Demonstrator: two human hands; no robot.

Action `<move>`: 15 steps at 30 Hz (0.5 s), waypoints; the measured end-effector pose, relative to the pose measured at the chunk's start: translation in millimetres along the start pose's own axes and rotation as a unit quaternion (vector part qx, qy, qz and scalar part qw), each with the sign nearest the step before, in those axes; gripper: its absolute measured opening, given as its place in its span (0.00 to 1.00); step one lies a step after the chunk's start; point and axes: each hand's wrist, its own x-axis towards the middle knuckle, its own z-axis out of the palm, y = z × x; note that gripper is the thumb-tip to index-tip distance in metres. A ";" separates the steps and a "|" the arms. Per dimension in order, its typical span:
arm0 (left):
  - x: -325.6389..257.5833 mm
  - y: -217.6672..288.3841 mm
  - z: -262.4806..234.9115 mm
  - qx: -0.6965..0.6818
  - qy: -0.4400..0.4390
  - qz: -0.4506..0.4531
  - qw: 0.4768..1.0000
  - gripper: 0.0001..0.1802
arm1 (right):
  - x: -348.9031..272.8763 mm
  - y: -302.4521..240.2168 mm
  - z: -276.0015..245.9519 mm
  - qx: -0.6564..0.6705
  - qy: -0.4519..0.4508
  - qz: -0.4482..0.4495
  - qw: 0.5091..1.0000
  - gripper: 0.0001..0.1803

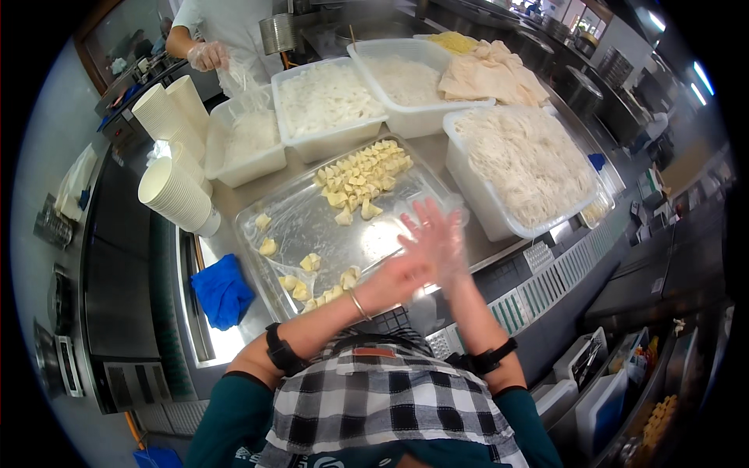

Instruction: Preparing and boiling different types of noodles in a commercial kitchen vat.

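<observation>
My right hand is raised over the near right part of a metal tray, fingers spread, with a clear plastic glove over it. My left hand, with a bangle at its wrist, is closed at the base of the right hand on the glove's loose plastic; its fingertips are partly hidden and blurred. Folded yellow dumplings are heaped at the tray's far side. Several more dumplings lie scattered at its near left.
Plastic tubs of white noodles and pale strips stand around the tray's far and right sides. Stacked paper cups and a blue cloth are at the left. Across the table, a co-worker's gloved hand holds clear plastic above a tub.
</observation>
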 end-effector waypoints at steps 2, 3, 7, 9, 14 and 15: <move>22.6 -1.2 -30.9 0.022 0.127 -0.068 0.989 0.12 | -9.2 -19.6 -17.0 -0.002 -0.026 -0.002 1.000 0.50; 27.7 -5.6 -44.2 -0.120 0.169 -0.069 0.976 0.14 | -10.7 -25.6 -17.5 -0.002 -0.062 0.003 0.998 0.52; 44.1 -4.8 -41.1 -0.324 0.237 -0.008 0.916 0.19 | -20.8 -8.7 -39.6 -0.021 -0.038 0.049 0.998 0.42; 40.1 -7.7 -39.0 -0.334 0.238 -0.040 0.911 0.19 | -28.0 -14.6 -0.9 -0.126 -0.004 -0.021 0.992 0.30; 36.9 -21.8 -54.3 -0.278 0.217 -0.068 0.933 0.20 | -33.4 -40.3 -10.3 -0.251 0.152 -0.044 0.955 0.09; 36.8 -23.7 -59.4 -0.280 0.220 -0.063 0.932 0.20 | -35.0 -48.6 -16.1 -0.291 0.175 -0.060 0.939 0.09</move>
